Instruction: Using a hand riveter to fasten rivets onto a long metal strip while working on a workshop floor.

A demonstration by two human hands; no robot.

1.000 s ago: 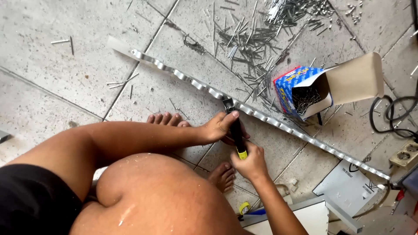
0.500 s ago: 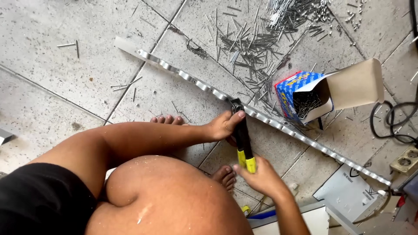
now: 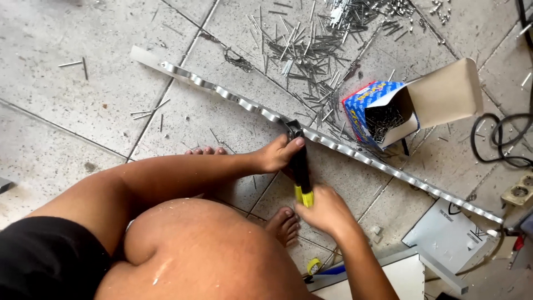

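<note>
A: Where is the riveter (image 3: 300, 166)?

B: Its head sits on the strip (image 3: 355, 154), which lies diagonally across the floor (image 3: 66, 116). The left hand (image 3: 277, 155) is closed round the upper handle; the right hand (image 3: 325, 211) is closed on the yellow grip ends.

A: Correct technique?

B: Hold the head square to the strip. Squeeze evenly, without twisting. Keep the toes (image 3: 206, 150) back from the strip, and avoid the loose pins (image 3: 311, 50) near the box (image 3: 383, 114).

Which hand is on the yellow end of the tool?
The right hand grips the yellow handle ends of the riveting tool; the left hand holds it higher, near its black head on the metal strip.
</note>
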